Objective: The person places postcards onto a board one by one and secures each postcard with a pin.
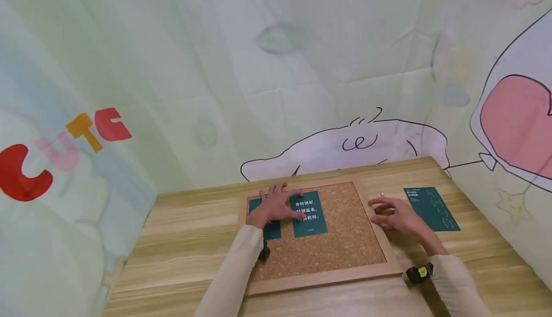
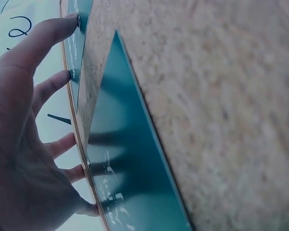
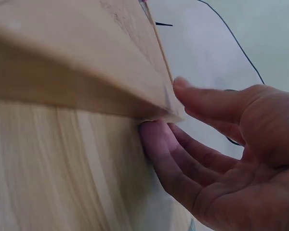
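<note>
A framed cork board (image 1: 336, 250) lies on the wooden table, bearing two dark teal cards with white writing. My left hand (image 1: 273, 207) spreads over them, partly covering the left card (image 1: 272, 232). Its thumb and index finger rest on the right card (image 1: 310, 228); the left wrist view shows both fingertips on that card (image 2: 78, 53), while the remaining fingers reach toward the frame's far edge. Beside the frame's right side is my right hand (image 1: 396, 216), fingers loosely bent. In the right wrist view its fingertips (image 3: 154, 132) are at the frame's edge (image 3: 86, 86); firm contact is unclear.
Another teal card (image 1: 432, 209) lies on the table (image 1: 185, 240) right of the board. A tiny pale object (image 1: 382, 194), too small to identify, sits just beyond my right hand. A printed cloth backdrop (image 1: 215, 92) rises behind the table's far edge.
</note>
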`<action>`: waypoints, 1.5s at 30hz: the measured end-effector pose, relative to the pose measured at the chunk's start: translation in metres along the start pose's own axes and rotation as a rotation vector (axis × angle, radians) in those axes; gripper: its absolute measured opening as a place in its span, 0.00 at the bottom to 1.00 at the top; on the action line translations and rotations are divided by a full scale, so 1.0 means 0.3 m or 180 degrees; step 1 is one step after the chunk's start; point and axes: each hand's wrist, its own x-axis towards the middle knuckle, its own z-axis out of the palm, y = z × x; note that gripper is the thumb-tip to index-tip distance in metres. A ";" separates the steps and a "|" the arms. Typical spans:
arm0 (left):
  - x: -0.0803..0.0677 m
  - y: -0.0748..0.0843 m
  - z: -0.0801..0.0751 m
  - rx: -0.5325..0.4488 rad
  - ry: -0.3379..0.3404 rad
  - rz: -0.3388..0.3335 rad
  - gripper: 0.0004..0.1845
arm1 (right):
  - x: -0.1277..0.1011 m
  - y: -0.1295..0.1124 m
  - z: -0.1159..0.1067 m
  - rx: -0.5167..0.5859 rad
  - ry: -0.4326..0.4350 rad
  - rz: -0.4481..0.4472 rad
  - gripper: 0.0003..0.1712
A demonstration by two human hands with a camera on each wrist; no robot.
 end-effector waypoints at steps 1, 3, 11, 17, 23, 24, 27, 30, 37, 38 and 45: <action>-0.001 0.001 0.000 -0.0006 -0.0005 0.0000 0.39 | -0.008 0.002 -0.007 0.0010 0.0000 0.0006 0.31; 0.000 0.002 -0.001 0.0003 -0.0013 -0.0003 0.40 | -0.022 0.006 -0.021 0.0025 0.0040 0.0018 0.33; 0.002 0.007 -0.004 0.0001 0.0012 0.0009 0.40 | -0.075 0.038 -0.086 -0.0339 0.0347 -0.0134 0.33; 0.002 0.004 0.000 0.0006 0.0014 0.0012 0.40 | -0.099 0.061 -0.116 -0.0965 0.0661 -0.0172 0.31; 0.001 -0.002 -0.005 -0.0005 0.0026 0.0000 0.40 | -0.096 0.077 -0.122 -0.1165 0.0878 -0.0233 0.30; 0.001 -0.003 -0.005 -0.0011 0.0026 0.0000 0.40 | -0.094 0.080 -0.122 -0.1191 0.0919 -0.0265 0.29; -0.001 -0.005 -0.005 -0.0050 0.0039 0.0007 0.40 | -0.084 0.082 -0.121 -0.1267 0.1015 -0.0345 0.26; -0.003 -0.008 -0.005 -0.0073 0.0040 0.0015 0.40 | -0.069 0.076 -0.119 -0.1325 0.1052 -0.0369 0.23; -0.002 -0.014 -0.003 -0.0032 0.0054 0.0003 0.39 | -0.008 0.050 -0.105 -0.1458 0.0901 -0.0331 0.20; -0.001 -0.014 -0.002 -0.0025 0.0058 0.0004 0.39 | 0.000 0.047 -0.102 -0.1490 0.0893 -0.0300 0.19; 0.000 -0.007 0.002 -0.0058 0.0025 0.0029 0.40 | 0.040 0.046 -0.098 -0.1589 0.0796 0.0016 0.17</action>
